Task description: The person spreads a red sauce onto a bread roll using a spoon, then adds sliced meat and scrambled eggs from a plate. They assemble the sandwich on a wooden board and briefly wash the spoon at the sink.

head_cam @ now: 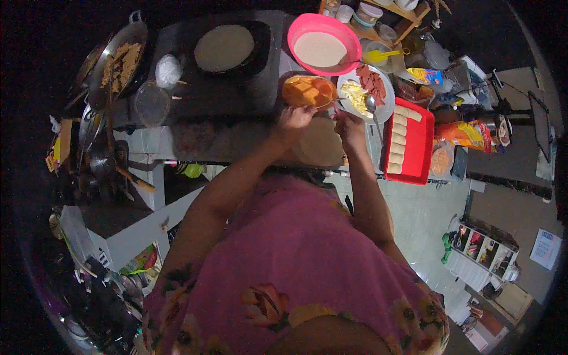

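My left hand [298, 119] grips a thin metal utensil at the near edge of a tub of orange spread [306, 88]. Just right of it, my right hand [348, 122] holds another slender utensil, its tip over the tub's near right edge; the exact kind of either cannot be told. A round flat wrapper [320, 144] lies below both hands on the counter. Beyond my right hand, a white plate [390, 95] carries pale strips, reddish meat slices and a metal spoon [371, 105]. A red tray [415, 148] holds several pale rolls [398, 138] in a column.
A pan [255, 55] with a pale round sheet [224, 48] sits on the stove at the back. Beside it stands a pink basin [293, 33] of pale batter. At far left is a wok [141, 37] of brown filling; food packets and containers crowd the right.
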The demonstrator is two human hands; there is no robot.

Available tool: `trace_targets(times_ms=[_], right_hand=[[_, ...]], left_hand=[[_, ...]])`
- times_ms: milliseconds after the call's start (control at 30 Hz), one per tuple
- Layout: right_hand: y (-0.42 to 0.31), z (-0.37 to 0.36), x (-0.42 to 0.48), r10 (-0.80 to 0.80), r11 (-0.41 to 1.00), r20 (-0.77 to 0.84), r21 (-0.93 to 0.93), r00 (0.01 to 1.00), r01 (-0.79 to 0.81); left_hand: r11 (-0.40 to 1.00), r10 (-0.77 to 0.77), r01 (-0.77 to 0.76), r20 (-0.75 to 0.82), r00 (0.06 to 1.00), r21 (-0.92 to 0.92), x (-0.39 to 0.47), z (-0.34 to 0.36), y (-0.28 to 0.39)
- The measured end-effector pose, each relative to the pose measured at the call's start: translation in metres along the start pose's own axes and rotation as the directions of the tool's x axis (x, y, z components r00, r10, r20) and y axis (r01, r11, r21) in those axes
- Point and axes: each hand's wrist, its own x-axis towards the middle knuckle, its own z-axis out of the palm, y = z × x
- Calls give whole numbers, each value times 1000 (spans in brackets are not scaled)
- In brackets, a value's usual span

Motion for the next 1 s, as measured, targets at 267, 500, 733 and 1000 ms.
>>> trace_targets(times_ms=[267, 500, 733, 1000], right_hand=[[7, -3, -3, 18, 998, -86, 55, 996, -14], [4, -5, -15, 79, 997, -141, 10, 987, -78], [-1, -16, -20, 71, 996, -91, -55, 993, -76], [17, -13, 9, 85, 980, -88, 185, 992, -67]], left_hand=[[946, 162, -183, 99, 982, 266, 13, 14, -18], [939, 241, -241, 33, 970, 243, 10, 14, -33], [1000, 21, -21, 29, 999, -6, 21, 15, -48], [934, 133, -146, 62, 989, 327, 2, 33, -24]])
